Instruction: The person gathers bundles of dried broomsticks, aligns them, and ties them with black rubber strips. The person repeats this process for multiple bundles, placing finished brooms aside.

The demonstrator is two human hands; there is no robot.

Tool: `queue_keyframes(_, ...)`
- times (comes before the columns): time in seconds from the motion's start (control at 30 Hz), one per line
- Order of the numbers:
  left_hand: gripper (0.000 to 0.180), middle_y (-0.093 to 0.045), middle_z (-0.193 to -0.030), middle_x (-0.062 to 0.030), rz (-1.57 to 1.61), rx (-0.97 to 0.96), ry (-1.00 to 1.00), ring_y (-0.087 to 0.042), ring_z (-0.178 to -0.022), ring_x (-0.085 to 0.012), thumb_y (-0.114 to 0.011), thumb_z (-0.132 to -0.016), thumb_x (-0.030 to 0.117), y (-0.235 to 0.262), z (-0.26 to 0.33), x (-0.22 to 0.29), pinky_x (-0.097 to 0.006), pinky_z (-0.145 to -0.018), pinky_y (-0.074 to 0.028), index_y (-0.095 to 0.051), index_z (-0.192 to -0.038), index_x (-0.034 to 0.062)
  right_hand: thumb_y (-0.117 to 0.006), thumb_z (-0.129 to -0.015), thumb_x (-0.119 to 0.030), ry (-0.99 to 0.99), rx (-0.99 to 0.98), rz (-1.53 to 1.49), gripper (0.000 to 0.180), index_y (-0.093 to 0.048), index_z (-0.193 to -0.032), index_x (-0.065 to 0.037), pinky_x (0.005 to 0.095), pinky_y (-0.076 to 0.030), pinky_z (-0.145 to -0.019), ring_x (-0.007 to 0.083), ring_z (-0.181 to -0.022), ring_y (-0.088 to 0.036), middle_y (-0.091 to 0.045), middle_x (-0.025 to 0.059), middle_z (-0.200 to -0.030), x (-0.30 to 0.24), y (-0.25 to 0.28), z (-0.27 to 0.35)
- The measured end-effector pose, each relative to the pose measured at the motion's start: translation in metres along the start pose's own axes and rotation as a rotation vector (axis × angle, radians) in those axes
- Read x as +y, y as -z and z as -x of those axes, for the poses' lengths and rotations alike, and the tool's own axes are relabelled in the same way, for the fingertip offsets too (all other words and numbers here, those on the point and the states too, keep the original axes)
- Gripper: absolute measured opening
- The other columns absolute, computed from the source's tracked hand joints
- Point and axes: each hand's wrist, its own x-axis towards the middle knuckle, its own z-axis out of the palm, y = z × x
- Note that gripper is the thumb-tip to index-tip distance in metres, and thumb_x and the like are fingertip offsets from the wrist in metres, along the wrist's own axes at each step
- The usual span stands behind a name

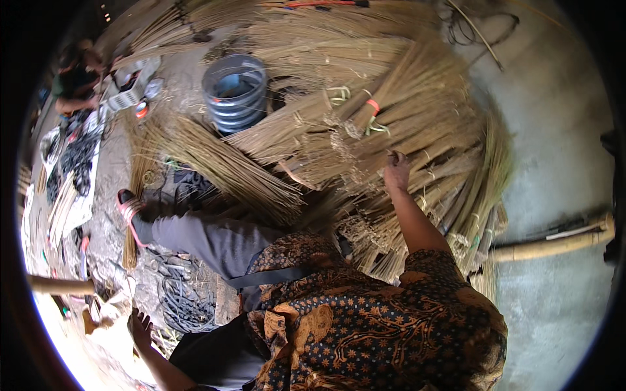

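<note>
My right hand reaches out over a large heap of dry straw-like stalk bundles. Its fingers are curled together; what they hold, if anything, is too small to make out. One bundle near it carries a red and a pale green tie. Down at the lower left, my left hand has its fingers stretched apart and holds nothing I can see. It is beside a pale sheet or sack, close to a tangle of black strips.
A clear bluish bucket stands left of the heap, with a loose bundle below it. A person sits at the far left by a white crate. A bamboo pole lies at the right, against a grey surface.
</note>
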Motion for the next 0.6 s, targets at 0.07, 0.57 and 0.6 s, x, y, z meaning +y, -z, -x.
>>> queue_keyframes(0.07, 0.073, -0.053, -0.151, -0.0129, -0.046, -0.021, 0.022, -0.061, -0.124, -0.0309, -0.063, -0.097, 0.061, -0.022, -0.012, 0.019, -0.045, -0.092, -0.049, -0.051, -0.151, 0.0144, -0.059, -0.102, -0.031, -0.113, 0.038, 0.0, 0.037, -0.06, -0.118, 0.002, 0.0486, -0.051, -0.087, 0.0387, -0.104, -0.065, -0.066, 0.0237, -0.107, 0.035, 0.029, 0.0)
queue_keyframes(0.57, 0.067, -0.058, -0.139, -0.0073, -0.236, -0.019, 0.188, -0.065, -0.103, -0.0236, -0.062, -0.098, 0.057, -0.055, 0.019, 0.04, -0.043, -0.08, -0.053, -0.053, -0.148, 0.0134, -0.063, -0.098, -0.051, -0.854, 0.434, 0.99, 0.065, -0.045, -0.145, -0.009, 0.0521, -0.045, -0.103, 0.0342, -0.127, -0.05, -0.046, 0.0131, -0.138, 0.22, 0.217, 0.055)
queue_keyframes(0.6, 0.064, -0.059, -0.137, -0.0075, -0.24, -0.005, 0.182, -0.065, -0.102, -0.0235, -0.062, -0.099, 0.056, -0.058, 0.022, 0.042, -0.043, -0.079, -0.053, -0.054, -0.146, 0.0122, -0.063, -0.099, -0.049, -0.902, 0.393, 1.005, 0.064, -0.045, -0.145, -0.009, 0.0519, -0.045, -0.103, 0.0346, -0.128, -0.05, -0.047, 0.0125, -0.139, 0.223, 0.224, 0.053)
